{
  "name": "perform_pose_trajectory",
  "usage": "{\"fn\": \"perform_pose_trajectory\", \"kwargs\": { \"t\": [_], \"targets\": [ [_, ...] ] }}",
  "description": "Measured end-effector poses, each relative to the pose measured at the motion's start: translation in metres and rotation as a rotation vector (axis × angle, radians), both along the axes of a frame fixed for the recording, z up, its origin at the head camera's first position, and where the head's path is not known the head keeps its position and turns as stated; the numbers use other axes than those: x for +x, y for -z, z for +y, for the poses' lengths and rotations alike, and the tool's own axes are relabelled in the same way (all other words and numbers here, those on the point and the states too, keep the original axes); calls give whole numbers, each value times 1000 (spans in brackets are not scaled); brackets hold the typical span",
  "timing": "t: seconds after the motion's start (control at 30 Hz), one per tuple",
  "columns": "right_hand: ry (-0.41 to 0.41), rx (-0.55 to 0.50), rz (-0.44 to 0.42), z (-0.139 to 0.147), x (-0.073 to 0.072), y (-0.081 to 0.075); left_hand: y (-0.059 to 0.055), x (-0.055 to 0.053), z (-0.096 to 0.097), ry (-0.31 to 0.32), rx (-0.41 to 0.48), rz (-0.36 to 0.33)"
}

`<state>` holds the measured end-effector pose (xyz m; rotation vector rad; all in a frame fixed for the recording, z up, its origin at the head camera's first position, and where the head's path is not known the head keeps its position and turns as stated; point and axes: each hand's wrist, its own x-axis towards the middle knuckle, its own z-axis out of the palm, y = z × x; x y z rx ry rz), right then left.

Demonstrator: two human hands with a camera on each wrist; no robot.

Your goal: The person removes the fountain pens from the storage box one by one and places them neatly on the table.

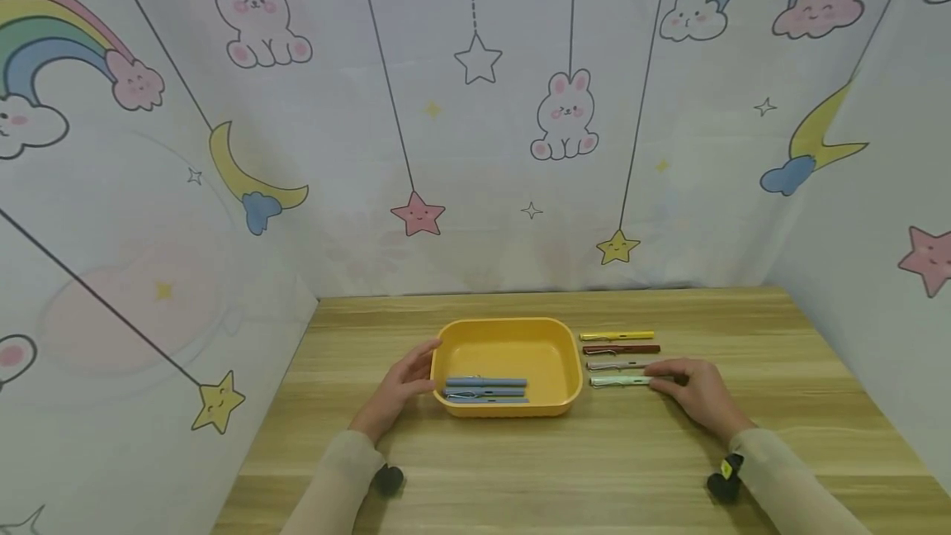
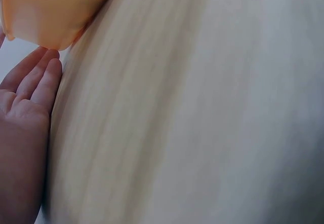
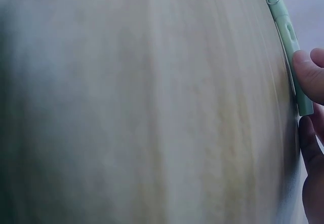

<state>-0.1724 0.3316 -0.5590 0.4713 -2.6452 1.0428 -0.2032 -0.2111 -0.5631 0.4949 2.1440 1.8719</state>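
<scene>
A yellow plastic tray [image 1: 513, 353] stands on the table, with several blue pens [image 1: 486, 383] lying in its near left part. My left hand [image 1: 401, 386] rests against the tray's left side, fingers fairly straight; the left wrist view shows the fingertips at the tray wall [image 2: 55, 16]. To the right of the tray, a light green pen [image 1: 617, 381] lies nearest me. Its right end is pinched by my right hand [image 1: 698, 390], and in the right wrist view the thumb [image 3: 309, 77] presses on the green barrel. Just behind it is a pale pink pen [image 1: 612, 366], partly covered by the fingers.
Beyond the pink pen lie a dark red pen [image 1: 631, 349] and a yellow pen [image 1: 617, 336], roughly parallel. The wood-grain table [image 1: 520, 477] meets patterned cloth walls [image 1: 505, 262] at the back and sides. Black devices [image 1: 724, 481] are strapped at both wrists.
</scene>
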Motion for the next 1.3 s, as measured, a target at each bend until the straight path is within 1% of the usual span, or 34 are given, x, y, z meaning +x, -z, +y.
{"fn": "perform_pose_trajectory", "kwargs": {
  "t": [0.5,0.67,0.8,0.9,1.03,1.13,1.3],
  "targets": [
    [10,-3,56,2,2,0,0,1,0,-8,9,-1],
    [49,-1,6,4,3,-4,-1,1,1,0,10,13],
    [85,-26,-55,3,3,-12,-1,1,0,11,24,25],
    [93,-49,-90,1,2,-18,-1,1,-1,17,26,35],
    [82,-93,-107,-6,1,-25,-1,0,-1,17,16,37],
    [70,-148,-127,-15,0,-30,0,0,-1,11,8,36],
    [42,-226,-149,-32,-4,-34,2,-1,0,1,-2,31]
  ]
}}
